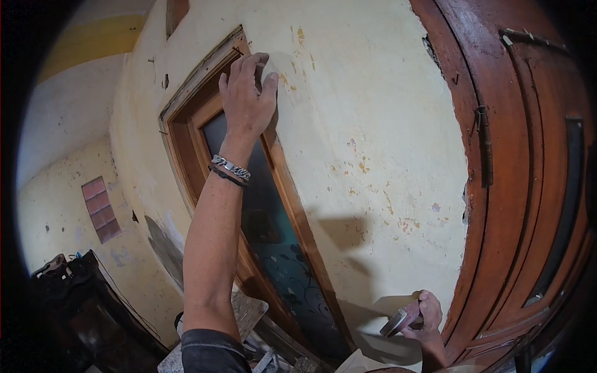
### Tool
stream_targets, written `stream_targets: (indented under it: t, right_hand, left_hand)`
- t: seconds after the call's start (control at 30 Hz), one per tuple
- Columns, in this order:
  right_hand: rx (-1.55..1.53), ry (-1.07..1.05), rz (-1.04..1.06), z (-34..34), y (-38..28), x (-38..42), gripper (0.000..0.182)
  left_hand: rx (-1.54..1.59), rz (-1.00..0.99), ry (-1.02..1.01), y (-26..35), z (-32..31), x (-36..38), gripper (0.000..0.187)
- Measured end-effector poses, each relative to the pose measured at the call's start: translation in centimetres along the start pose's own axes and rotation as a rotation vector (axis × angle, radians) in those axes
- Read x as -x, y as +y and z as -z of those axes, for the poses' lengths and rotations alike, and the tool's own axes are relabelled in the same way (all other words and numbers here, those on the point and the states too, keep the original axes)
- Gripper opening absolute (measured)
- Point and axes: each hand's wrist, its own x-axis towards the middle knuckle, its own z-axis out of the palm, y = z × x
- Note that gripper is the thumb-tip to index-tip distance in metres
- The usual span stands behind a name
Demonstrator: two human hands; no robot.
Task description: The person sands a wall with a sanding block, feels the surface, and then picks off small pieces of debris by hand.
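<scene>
Left hand, half open with nothing visible in it, was raised near the door frame; right hand gripped a small block

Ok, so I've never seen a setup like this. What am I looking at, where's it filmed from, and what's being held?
There's no machine here: these are a person's bare hands, in a single picture from a camera worn on their head. The left hand, above a bracelet, is raised by the top corner of a wooden frame and looks empty. The right hand, low down, grips a small block; I can't tell exactly what it is. The main surface is a pale wall with patchy orange marks, beside a reddish-brown door.
</scene>
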Motion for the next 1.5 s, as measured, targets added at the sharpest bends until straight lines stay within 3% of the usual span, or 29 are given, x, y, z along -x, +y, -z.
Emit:
stream_targets:
  t: [0.93, 1.17, 1.23, 1.33, 1.5]
  right_hand:
    - [0.023, 0.022, -0.001, -0.3, 0.0, 0.2, 0.093]
    - [-0.001, 0.017, -0.006, -0.3, 0.1, 0.2, 0.093]
    - [0.011, 0.038, 0.011, -0.4, 0.2, 0.2, 0.093]
    - [0.019, 0.028, 0.006, -0.3, 0.1, 0.2, 0.093]
    - [0.003, 0.036, 0.003, -0.4, 0.0, 0.1, 0.092]
  left_hand:
    - [-0.044, -0.106, -0.017, -0.4, -0.6, 0.0, 0.034]
    - [0.001, -0.023, -0.024, -0.5, -0.9, 0.6, 0.039]
    - [-0.23, -0.088, -0.014, -0.5, -1.2, 0.8, 0.048]
    - [-0.293, -0.055, -0.05, 0.2, -0.7, 1.1, 0.044]
    - [-0.209, -0.011, -0.04, 0.3, -0.7, 1.0, 0.04]
